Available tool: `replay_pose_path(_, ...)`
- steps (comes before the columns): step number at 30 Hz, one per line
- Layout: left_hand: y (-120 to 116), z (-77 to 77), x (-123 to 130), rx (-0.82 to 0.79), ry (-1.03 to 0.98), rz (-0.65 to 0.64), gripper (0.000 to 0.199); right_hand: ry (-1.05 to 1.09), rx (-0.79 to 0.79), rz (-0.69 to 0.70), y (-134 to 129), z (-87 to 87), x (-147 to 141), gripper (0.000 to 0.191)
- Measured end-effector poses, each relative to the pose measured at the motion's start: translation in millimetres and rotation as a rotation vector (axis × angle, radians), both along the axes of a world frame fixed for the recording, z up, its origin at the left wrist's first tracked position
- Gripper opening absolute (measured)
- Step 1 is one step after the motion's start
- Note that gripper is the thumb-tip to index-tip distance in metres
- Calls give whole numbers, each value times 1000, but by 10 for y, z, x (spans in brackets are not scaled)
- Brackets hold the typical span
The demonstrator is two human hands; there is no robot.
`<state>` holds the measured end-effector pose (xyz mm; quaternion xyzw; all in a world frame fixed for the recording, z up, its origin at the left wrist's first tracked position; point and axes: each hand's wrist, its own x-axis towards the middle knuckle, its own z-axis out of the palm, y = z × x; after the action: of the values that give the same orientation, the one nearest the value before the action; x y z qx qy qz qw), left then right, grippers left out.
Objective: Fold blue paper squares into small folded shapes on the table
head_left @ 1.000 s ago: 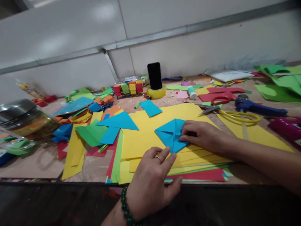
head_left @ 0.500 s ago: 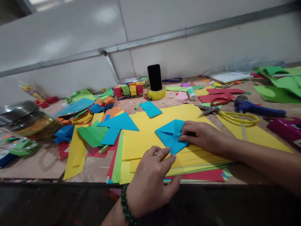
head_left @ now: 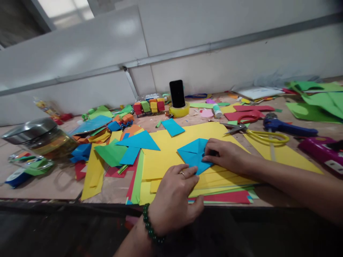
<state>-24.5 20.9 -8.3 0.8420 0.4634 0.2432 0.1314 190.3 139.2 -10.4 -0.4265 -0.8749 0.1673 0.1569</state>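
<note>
I am working a folded blue paper (head_left: pixel 189 150) on top of the yellow paper stack (head_left: pixel 160 157), my landmark here. My right hand (head_left: pixel 226 153) is curling over the stack's right part, its thumb and fingers closing in a pinch on the blue paper's right side. My left hand (head_left: pixel 174 200) is reaching over the stack's near edge, fingers slightly spread and resting their tips by the paper's near corner.

The blue paper is looking partly folded: flaps are lying turned in towards the middle and a seam is showing, while my right fingers are hiding the right side. I cannot tell how many folds are remaining. A blue triangle (head_left: pixel 143 140) is lying across the stack's left edge, and a blue rectangle (head_left: pixel 173 127) is lying at its far edge, apart from my hands. Yellow-handled scissors (head_left: pixel 268 136) are resting open at the stack's far right.
</note>
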Motion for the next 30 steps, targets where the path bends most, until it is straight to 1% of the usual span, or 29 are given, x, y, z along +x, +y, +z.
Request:
replay_pose_path(4,24,31,24,4,23,-32,28,-21,39,6,10,0,12,20)
replay_pose_path(7,42,65,45,24,57,-42,21,-39,158,5,-80,104,-38,19)
replay_pose_path(9,51,90,58,33,101,-42,17,-81,166,7,-175,200,-110,20)
replay_pose_path(10,53,100,63,36,124,-38,16,-110,107,13,-216,244,-152,21)
replay_pose_path(12,53,116,70,40,153,-32,16,-167,-69,10,-264,310,-231,22)
replay_pose_path(14,47,123,72,36,152,-29,15,-185,-233,9,-250,343,-284,23)
replay_pose_path(16,39,123,70,28,139,-35,13,-190,-333,33,-192,356,-308,24)
replay_pose_path(19,31,124,66,17,135,-38,13,-228,-365,68,-97,370,-311,24)
replay_pose_path(23,26,126,54,12,137,-36,14,-276,-361,50,-19,385,-258,22)
replay_pose_path(27,16,116,40,21,125,-41,14,-306,-369,-35,62,384,-81,24)
replay_pose_path(30,10,111,37,13,130,-51,11,-322,-346,-121,145,444,109,23)
